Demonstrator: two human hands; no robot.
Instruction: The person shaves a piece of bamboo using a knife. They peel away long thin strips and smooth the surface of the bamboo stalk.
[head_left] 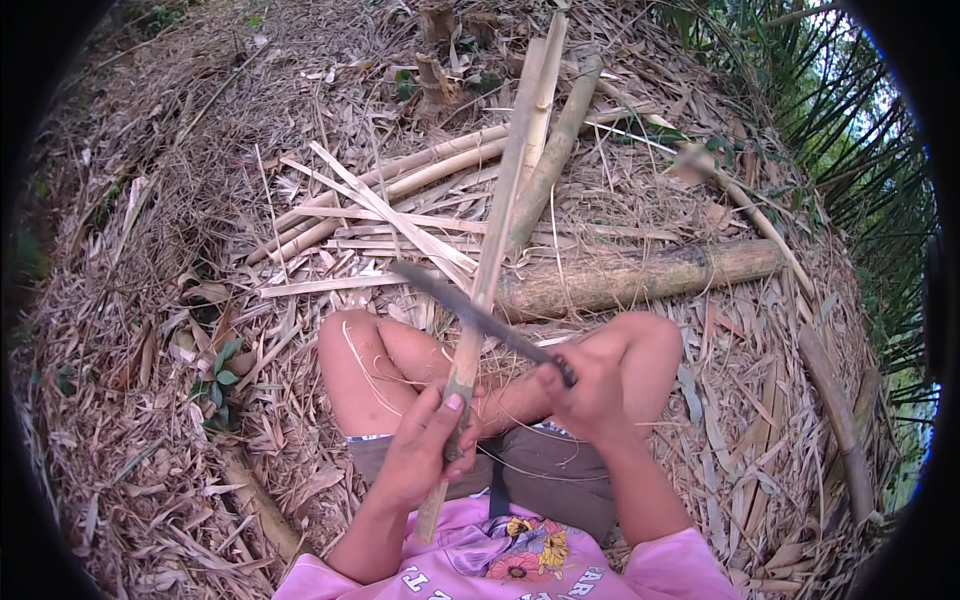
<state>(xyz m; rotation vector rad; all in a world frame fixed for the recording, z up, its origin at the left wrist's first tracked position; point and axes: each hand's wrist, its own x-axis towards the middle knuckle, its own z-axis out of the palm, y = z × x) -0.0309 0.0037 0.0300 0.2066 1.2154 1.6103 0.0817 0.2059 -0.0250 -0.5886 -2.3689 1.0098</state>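
My left hand (pixel 428 445) is closed around the lower part of a long bamboo strip (pixel 495 235), which slants up and away from my lap. My right hand (pixel 588 390) grips the handle of a dark-bladed machete (pixel 470 308). Its blade lies across the strip above my left hand, pointing to the far left; whether it touches the strip I cannot tell. A pale shaving (pixel 365 360) curls over my left leg. Behind the held strip, another split bamboo piece (pixel 545 95) stretches away from me.
Beyond my crossed legs lies a thick bamboo pole (pixel 640 280). Several pale split strips (pixel 385 215) are heaped to its left. A greenish pole (pixel 565 145) leans at the back, near a stump (pixel 437 85). Dry leaves (pixel 130 430) cover the ground; bamboo (pixel 845 430) lies at right.
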